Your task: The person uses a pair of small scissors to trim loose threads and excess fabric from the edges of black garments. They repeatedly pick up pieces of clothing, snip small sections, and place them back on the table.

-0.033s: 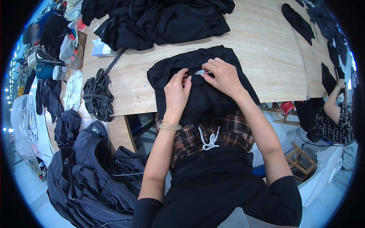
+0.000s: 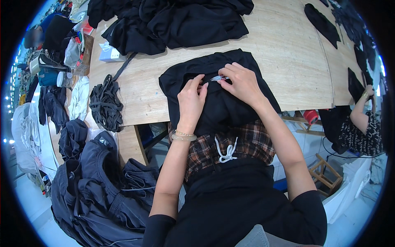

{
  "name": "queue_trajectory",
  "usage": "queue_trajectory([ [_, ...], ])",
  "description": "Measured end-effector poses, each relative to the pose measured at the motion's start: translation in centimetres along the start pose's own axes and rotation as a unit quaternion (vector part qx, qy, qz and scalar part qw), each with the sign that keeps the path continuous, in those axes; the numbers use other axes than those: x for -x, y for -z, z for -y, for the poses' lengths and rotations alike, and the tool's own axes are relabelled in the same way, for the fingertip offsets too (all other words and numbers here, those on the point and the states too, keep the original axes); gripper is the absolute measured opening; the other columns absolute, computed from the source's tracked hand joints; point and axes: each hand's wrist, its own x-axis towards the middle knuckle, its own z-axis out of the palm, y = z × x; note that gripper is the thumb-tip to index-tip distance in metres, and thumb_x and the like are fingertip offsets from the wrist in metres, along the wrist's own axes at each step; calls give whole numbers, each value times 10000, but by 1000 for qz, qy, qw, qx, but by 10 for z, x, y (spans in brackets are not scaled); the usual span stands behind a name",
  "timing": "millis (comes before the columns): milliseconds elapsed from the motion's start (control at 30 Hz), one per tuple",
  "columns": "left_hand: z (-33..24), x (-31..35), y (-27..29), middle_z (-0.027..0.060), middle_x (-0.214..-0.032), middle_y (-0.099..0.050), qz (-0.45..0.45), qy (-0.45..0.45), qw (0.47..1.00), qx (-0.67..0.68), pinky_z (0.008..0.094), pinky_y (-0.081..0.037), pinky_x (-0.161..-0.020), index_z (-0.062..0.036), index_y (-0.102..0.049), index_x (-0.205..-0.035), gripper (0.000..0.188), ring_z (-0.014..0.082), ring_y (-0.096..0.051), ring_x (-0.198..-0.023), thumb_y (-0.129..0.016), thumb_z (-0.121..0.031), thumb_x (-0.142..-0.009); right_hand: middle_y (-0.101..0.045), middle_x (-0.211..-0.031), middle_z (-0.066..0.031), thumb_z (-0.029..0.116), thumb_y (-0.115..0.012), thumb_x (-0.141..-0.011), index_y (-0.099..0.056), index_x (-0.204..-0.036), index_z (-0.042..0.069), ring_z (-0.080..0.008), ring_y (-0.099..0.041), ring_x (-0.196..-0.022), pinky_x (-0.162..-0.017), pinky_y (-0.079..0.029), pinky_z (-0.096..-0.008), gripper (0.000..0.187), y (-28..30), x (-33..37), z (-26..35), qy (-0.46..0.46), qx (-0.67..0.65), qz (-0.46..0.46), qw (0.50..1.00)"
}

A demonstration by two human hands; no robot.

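Observation:
A folded black garment (image 2: 222,99) lies at the table's front edge and hangs over it toward my lap. My left hand (image 2: 192,96) is closed at the garment, thumb and fingertips pinching the black cloth. In my closed right hand (image 2: 241,82) is a small pair of silver thread snips (image 2: 215,78), their pointed blades directed left toward my left fingertips. The blades lie just over the cloth, close to the pinched spot. Part of the snips is hidden inside my right fingers.
A heap of black garments (image 2: 197,24) lies across the table's far side. At left are a tissue box (image 2: 111,54) and a bundle of dark strips (image 2: 106,103). Dark grey clothing (image 2: 98,185) is piled low left. Another person's arm (image 2: 362,115) and a wooden stool (image 2: 325,175) are at right.

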Motion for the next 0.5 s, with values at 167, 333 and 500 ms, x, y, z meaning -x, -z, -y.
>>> queue_trajectory([
  [167, 8, -1, -6, 140, -869, -724, -33, -59, 996, -55, 365, -546, -663, -42, -711, -1009, 105, 306, -709, -749, -698, -96, -919, -621, -854, -21, 193, -772, -789, -691, -953, 85, -211, -621, -836, -677, -518, -342, 212, -2, -1, 4, -4, -20, -3, 1000],
  [333, 5, -2, -2, 167, -867, -705, -13, -36, 998, -47, 413, -551, -661, -39, -679, -993, 75, 362, -693, -772, -649, -80, -938, -634, -858, -23, 193, -769, -790, -695, -954, 84, -212, -625, -842, -682, -524, -341, 210, -6, -3, 6, 9, -15, -9, 1000],
  [500, 5, -3, 0, 153, -856, -716, -13, -5, 1000, -25, 392, -540, -660, -40, -690, -985, 80, 338, -697, -744, -661, -101, -942, -637, -862, -22, 194, -765, -793, -696, -955, 86, -212, -629, -850, -687, -527, -342, 207, -9, -7, 8, 13, -14, -6, 1000],
])
